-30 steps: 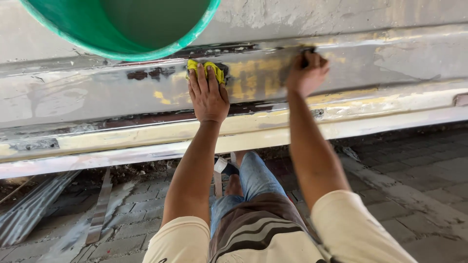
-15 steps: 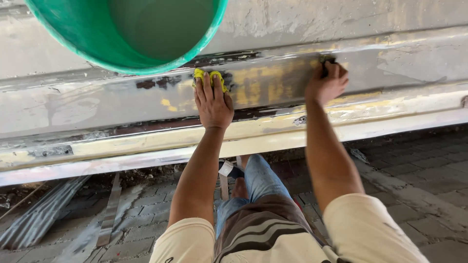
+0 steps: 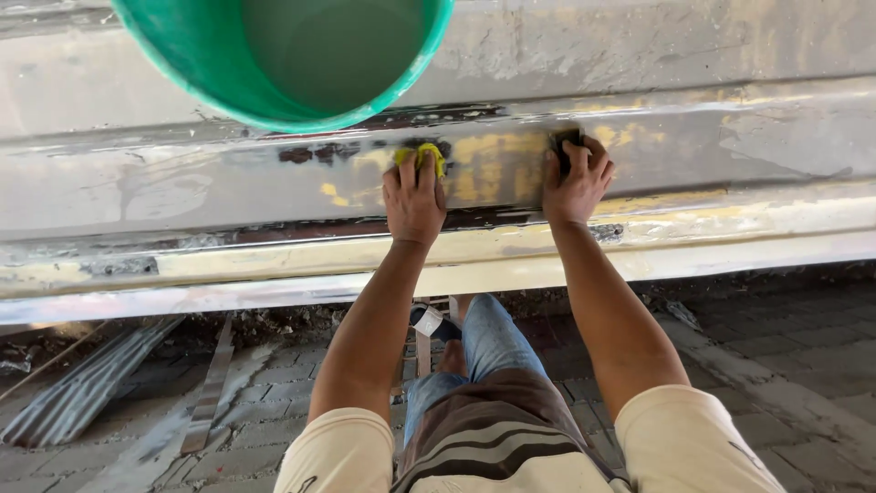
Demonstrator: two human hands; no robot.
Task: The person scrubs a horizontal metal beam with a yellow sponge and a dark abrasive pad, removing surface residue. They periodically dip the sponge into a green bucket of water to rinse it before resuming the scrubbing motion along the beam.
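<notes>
My left hand (image 3: 412,201) presses a yellow sponge (image 3: 421,155) flat against a long grey metal panel (image 3: 182,183) with yellow paint patches. My right hand (image 3: 575,183) holds a small dark sanding pad (image 3: 566,144) against the same panel, a hand's width to the right of the sponge. Both arms reach forward from my cream sleeves. The panel surface looks wet and scuffed, with bare metal showing around the yellow patches.
A green bucket (image 3: 201,64) fills the upper left of the view, close to the camera. Below the panel lies a brick-paved floor (image 3: 785,365) with metal strips (image 3: 82,393) at the left. My jeans-clad leg (image 3: 488,342) extends under the panel.
My right hand with the dark pad has slid left along the panel, closer to my left hand. The left hand stays on the sponge at about the same spot.
</notes>
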